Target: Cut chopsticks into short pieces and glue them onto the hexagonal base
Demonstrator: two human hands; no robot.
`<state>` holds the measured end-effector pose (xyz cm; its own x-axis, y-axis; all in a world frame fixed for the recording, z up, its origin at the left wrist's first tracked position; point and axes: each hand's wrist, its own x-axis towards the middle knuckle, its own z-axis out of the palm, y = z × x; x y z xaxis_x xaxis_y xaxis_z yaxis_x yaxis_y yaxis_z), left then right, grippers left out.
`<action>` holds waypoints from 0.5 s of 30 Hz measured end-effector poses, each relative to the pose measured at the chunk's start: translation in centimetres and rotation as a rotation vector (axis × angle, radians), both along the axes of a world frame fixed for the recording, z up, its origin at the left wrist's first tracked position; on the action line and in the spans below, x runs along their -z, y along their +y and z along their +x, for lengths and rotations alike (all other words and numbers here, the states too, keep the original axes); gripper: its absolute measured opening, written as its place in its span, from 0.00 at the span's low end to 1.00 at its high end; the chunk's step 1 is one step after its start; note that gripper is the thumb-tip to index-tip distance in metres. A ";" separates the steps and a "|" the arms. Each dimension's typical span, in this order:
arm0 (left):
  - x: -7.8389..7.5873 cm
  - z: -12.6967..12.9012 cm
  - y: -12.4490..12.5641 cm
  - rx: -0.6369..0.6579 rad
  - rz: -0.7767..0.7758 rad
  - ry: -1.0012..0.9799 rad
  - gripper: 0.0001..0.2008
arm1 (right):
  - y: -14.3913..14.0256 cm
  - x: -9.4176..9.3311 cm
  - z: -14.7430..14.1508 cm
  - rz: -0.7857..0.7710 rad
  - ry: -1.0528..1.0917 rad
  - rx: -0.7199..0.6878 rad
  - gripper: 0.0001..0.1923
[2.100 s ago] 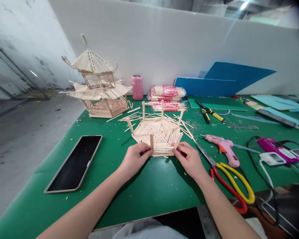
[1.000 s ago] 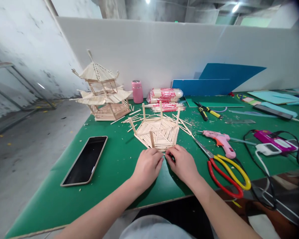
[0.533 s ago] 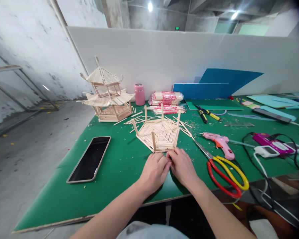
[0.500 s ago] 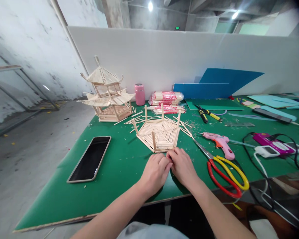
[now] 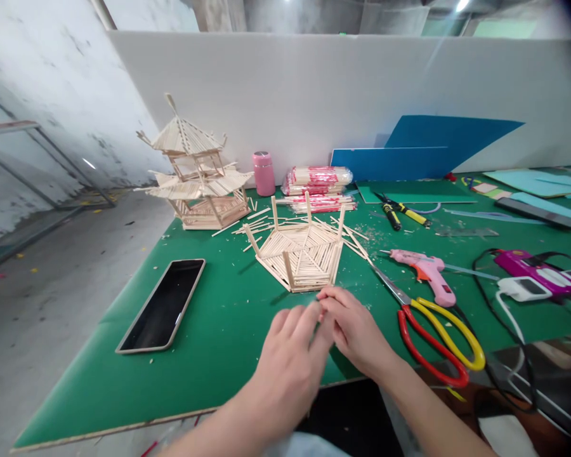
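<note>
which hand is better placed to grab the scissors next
Probably the right hand. The scissors lie just to its right on the green table, with nothing between them. The left hand is farther away and would have to cross over the right.

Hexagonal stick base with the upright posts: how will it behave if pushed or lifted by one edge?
The stick base is probably light, being thin sticks, so it should slide on the green mat. Its thin posts look fragile and might snap. The flat bottom makes tipping unlikely.
</note>
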<state>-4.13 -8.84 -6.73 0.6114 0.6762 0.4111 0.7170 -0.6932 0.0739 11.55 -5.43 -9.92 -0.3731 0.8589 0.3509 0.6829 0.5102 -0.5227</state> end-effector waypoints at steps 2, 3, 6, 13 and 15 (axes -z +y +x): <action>0.3 0.4 1.7 -0.068 -0.119 0.112 0.14 | -0.2 0.0 0.5 -0.027 0.011 -0.067 0.05; 0.7 0.5 2.2 -0.067 -0.179 0.131 0.12 | -0.3 0.0 0.7 -0.038 0.015 -0.079 0.06; 1.6 0.8 3.1 -0.060 -0.235 0.121 0.11 | -0.3 -0.1 1.0 -0.061 0.036 -0.075 0.08; 0.7 -0.1 2.8 -0.059 -0.321 0.006 0.13 | 0.5 -0.9 3.3 -0.045 0.129 0.085 0.07; 0.3 -0.7 2.4 -0.070 -0.360 -0.072 0.13 | 1.1 -1.2 6.1 0.022 0.160 0.287 0.08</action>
<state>-4.79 -6.45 -6.99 0.5367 0.8245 0.1792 0.7460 -0.5629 0.3557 17.61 -4.37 -8.77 -0.0558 0.9127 0.4049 0.7108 0.3211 -0.6258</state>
